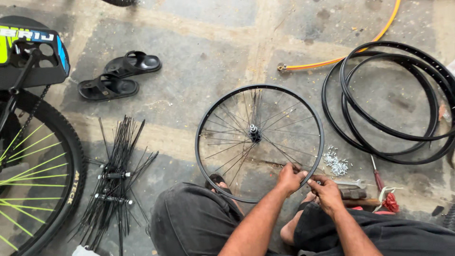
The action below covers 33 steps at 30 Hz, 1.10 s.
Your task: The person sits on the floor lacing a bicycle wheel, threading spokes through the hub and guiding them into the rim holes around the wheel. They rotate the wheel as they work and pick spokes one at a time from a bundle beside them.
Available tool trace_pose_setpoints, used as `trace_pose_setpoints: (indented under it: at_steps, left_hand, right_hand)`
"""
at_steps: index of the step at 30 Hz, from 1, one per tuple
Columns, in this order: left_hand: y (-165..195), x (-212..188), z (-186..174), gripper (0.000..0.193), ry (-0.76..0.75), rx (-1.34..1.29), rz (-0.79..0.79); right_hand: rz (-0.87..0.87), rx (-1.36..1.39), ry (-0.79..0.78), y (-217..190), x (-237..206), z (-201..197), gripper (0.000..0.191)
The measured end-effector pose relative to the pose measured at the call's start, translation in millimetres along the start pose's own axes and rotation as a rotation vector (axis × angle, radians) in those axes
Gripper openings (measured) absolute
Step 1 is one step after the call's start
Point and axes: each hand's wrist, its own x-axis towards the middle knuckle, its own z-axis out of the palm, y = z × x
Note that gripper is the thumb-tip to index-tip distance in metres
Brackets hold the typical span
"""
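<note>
both hands, left hand and right hand, pinch spokes on one wheel; two bare rims nearby.

Floor: bare concrete, grey, stained and patchy, crossed by paler seams; lit evenly by soft daylight. A pair of black sandals lay on it, taken here as the landmark. Left of the sandals stood part of a bicycle with a knobby tyre and yellow-green spokes. Below them lay bundled black spokes on hubs. Far to their right lay bare black rims and an orange hose.
</note>
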Motion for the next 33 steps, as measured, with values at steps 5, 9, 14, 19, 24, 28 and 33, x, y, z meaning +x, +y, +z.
trace_pose_setpoints:
  at_steps: [5,9,14,19,24,28,33]
  left_hand:
    - [0,-1,-3,0.046,-0.068,-0.071,-0.017]
    - [1,-2,-4,0.044,-0.035,-0.004,0.009]
    - [2,-3,-6,0.044,-0.115,-0.145,-0.075]
    - [1,-4,-8,0.043,-0.105,-0.153,-0.025]
    - [-2,-3,-5,0.040,-0.034,0.060,-0.008]
    - [-3,-2,-3,0.044,-0.100,-0.196,-0.045]
    - [7,-8,-11,0.047,-0.053,0.028,-0.012]
  right_hand:
    - [0.072,-0.020,0.031,5,1,-2,0.026]
    - [0.073,0.009,0.028,-2,-3,1,0.024]
    - [0.097,0.006,0.016,-10,-8,3,0.024]
    - [0.112,0.037,0.002,-12,-11,3,0.025]
    - [0.131,0.013,0.019,-12,-12,4,0.026]
    - [0.126,0.084,-0.007,-5,-8,0,0.025]
    - [0.034,0.235,-0.072,4,2,-4,0.021]
